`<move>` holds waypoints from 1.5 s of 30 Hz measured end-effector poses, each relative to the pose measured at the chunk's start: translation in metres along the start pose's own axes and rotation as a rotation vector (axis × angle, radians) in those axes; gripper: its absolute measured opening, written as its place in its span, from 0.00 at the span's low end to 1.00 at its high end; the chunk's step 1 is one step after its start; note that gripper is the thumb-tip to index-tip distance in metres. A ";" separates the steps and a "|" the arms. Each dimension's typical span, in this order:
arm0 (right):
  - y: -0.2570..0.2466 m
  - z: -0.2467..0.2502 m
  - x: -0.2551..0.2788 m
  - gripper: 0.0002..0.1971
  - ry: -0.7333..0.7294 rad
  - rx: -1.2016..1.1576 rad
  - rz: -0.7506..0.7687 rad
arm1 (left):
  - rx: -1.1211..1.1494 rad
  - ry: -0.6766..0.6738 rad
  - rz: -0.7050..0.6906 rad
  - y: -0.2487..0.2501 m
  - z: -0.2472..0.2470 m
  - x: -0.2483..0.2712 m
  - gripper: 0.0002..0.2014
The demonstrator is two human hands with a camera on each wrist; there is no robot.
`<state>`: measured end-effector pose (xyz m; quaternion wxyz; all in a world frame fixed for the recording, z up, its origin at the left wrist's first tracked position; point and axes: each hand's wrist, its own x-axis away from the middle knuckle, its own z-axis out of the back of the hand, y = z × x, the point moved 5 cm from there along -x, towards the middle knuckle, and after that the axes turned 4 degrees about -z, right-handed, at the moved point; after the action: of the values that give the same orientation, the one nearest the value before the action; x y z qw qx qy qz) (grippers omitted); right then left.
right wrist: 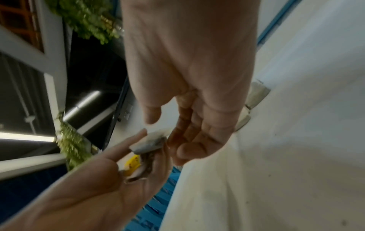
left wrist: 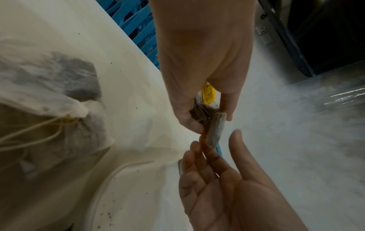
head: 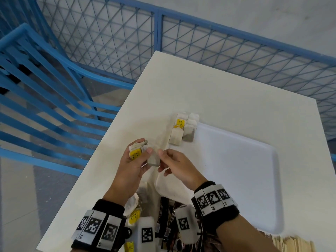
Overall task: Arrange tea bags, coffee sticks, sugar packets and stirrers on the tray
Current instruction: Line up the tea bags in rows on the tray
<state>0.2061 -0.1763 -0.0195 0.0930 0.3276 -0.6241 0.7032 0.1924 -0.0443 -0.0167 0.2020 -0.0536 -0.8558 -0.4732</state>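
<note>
Left hand (head: 133,161) grips a bunch of tea bags (head: 143,151); right hand (head: 173,163), fingers loose, reaches for one; tray (head: 272,160) lies right of both.

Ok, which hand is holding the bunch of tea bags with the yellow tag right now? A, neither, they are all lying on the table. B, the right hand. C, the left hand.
C: the left hand grips a bunch of tea bags with a yellow tag, while the right hand only reaches its fingertips to one bag sticking out of that bunch.
</note>
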 end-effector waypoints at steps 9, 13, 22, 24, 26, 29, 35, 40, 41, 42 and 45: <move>0.011 0.011 0.010 0.04 0.001 -0.230 0.026 | -0.011 0.012 -0.023 0.000 -0.001 0.004 0.11; 0.019 0.033 0.011 0.07 0.094 -0.293 0.033 | 0.005 0.039 -0.015 -0.001 0.002 0.005 0.11; 0.027 0.105 -0.015 0.14 0.549 -0.093 0.033 | 0.031 0.038 0.007 -0.002 0.004 0.008 0.11; 0.027 0.112 -0.021 0.16 0.581 -0.030 0.045 | 0.020 0.043 0.013 -0.003 0.006 0.009 0.11; 0.026 0.114 -0.026 0.16 0.595 0.029 0.061 | 0.007 0.047 0.018 -0.003 0.006 0.008 0.11; 0.023 0.110 -0.033 0.18 0.591 0.079 0.080 | 0.000 0.046 0.023 -0.002 0.007 0.008 0.11; 0.021 0.106 -0.041 0.20 0.618 0.127 0.093 | -0.004 0.036 0.033 0.000 0.004 0.008 0.10; 0.020 0.107 -0.042 0.22 0.643 0.146 0.086 | 0.040 0.009 0.057 -0.001 -0.001 0.010 0.09; 0.020 0.106 -0.041 0.22 0.646 0.148 0.086 | 0.047 0.002 0.062 -0.001 -0.002 0.011 0.09; 0.020 0.107 -0.041 0.23 0.650 0.150 0.086 | 0.053 -0.006 0.067 0.000 -0.004 0.011 0.10; 0.023 0.106 -0.040 0.24 0.650 0.162 0.080 | 0.063 -0.032 0.074 0.001 -0.007 0.012 0.12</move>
<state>0.2607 -0.2692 -0.0604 0.2330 0.0676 -0.5163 0.8213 0.1840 -0.0503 -0.0078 0.2073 -0.0862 -0.8708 -0.4374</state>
